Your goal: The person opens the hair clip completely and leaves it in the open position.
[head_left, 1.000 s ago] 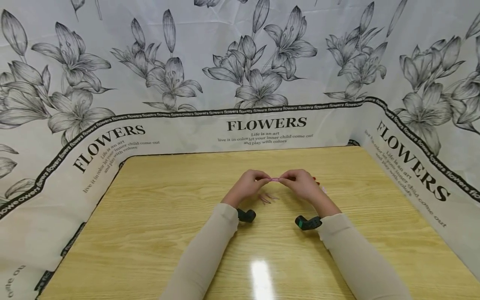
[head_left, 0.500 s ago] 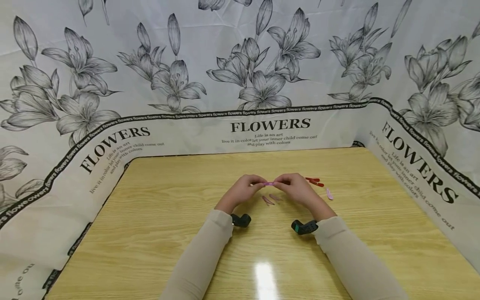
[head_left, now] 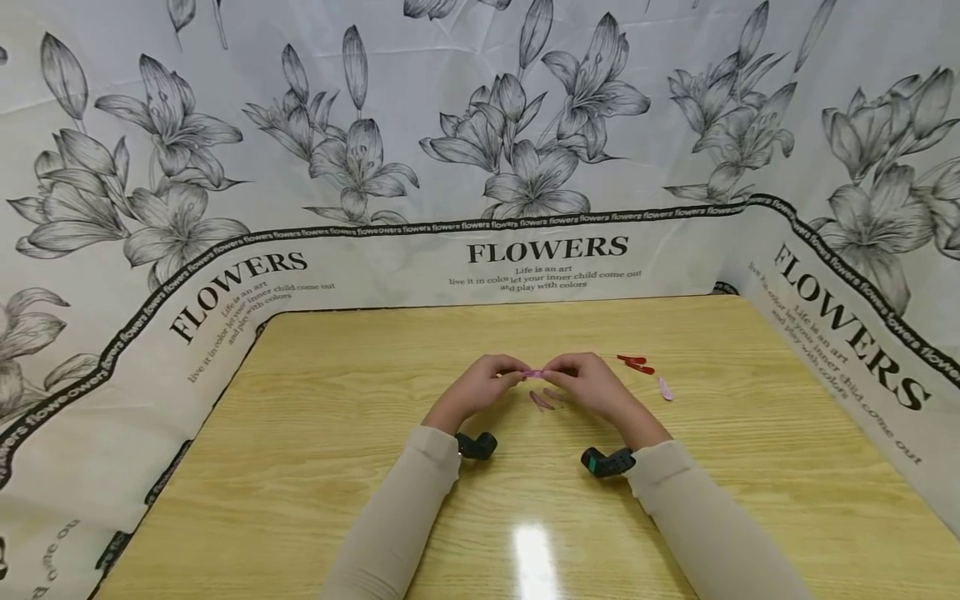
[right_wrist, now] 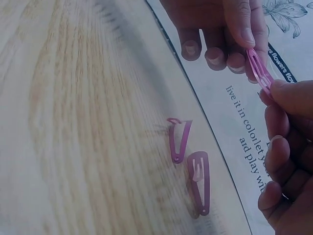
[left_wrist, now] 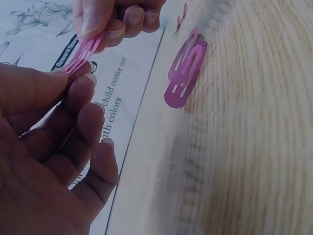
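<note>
Three "FLOWERS" prints (head_left: 547, 247) behind hands (head_left: 480, 385)

Two mauve clips (head_left: 546, 398), red clips (head_left: 634, 363) and a pink clip (head_left: 664, 388) lie on the wooden table (head_left: 300, 433).

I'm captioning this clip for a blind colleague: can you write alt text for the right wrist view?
Two hands pinch a pink metal snap hair clip between them, the right hand at its lower end, the left hand at its upper end. Below, two more pink snap clips lie on the light wooden table.

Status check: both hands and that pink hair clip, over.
Left hand and right hand both pinch pink hair clip above table. Two mauve clips lie beneath. Nothing blocking.
</note>
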Demonstrator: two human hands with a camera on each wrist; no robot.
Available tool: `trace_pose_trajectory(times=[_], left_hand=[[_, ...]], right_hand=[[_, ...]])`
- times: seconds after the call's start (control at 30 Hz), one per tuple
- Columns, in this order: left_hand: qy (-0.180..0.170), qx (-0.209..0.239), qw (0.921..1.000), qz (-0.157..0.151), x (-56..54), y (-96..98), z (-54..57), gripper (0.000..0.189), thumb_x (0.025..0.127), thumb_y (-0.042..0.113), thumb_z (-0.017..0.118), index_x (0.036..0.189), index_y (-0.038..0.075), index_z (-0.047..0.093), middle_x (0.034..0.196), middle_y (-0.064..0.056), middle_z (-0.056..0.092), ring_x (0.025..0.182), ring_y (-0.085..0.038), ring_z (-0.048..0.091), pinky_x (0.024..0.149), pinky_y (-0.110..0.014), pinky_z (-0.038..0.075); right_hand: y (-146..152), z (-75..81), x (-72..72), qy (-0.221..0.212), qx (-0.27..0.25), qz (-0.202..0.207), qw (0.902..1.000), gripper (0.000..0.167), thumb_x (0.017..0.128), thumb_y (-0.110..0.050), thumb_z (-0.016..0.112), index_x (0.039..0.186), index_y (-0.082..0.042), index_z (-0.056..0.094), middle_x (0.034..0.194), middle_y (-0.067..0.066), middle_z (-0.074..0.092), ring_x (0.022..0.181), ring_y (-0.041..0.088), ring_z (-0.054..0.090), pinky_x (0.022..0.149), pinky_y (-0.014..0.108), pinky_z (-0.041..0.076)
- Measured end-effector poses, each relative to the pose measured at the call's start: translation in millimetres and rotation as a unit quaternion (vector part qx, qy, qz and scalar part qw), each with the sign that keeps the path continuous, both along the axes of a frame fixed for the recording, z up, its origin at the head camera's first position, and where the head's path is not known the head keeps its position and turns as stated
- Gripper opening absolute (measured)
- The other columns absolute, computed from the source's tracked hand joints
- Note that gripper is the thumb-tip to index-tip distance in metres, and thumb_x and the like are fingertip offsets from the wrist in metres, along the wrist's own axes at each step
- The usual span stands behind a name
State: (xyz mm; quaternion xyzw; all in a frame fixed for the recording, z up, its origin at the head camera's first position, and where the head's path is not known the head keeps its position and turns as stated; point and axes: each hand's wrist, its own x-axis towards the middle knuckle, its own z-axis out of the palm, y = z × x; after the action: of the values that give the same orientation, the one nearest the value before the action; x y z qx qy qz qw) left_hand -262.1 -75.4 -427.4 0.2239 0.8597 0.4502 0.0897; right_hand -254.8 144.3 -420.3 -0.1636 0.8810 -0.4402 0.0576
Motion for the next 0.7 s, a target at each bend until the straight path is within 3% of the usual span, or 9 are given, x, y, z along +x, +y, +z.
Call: trace_pose_trajectory(times=[0.3, 0.7], left_hand=[[0.001, 0.015, 0.9999, -0.004, 3.5, -5.8, -0.4, 0.026, 0.102, 0.023, 0.05, 0.117, 0.014, 0.069, 0.12, -0.002, 0.066, 0.099, -0.014, 0.059, 0.083, -0.032, 0.049], [0.007, 0.023, 0.9997, -0.003, 2.9, -5.8, -2.7, 0.025, 0.101, 0.024, 0.052, 0.115, 0.014, 0.07, 0.118, -0.003, 0.067, 0.093, -0.014, 0.058, 0.08, -0.032, 0.049]], right_hand=[[-3.7, -0.3, 4.4, 0.008, -0.023, 0.012, 0.9996, 0.024, 0.096, -0.028, 0.06, 0.103, -0.008, 0.072, 0.104, 0.014, 0.069, 0.083, 0.019, 0.057, 0.072, 0.033, 0.047], [-4.7, 0.0, 6.6, 0.012, -0.025, 0.013, 0.9995, 0.023, 0.097, -0.027, 0.06, 0.103, -0.008, 0.072, 0.103, 0.013, 0.069, 0.083, 0.019, 0.058, 0.074, 0.034, 0.048]])
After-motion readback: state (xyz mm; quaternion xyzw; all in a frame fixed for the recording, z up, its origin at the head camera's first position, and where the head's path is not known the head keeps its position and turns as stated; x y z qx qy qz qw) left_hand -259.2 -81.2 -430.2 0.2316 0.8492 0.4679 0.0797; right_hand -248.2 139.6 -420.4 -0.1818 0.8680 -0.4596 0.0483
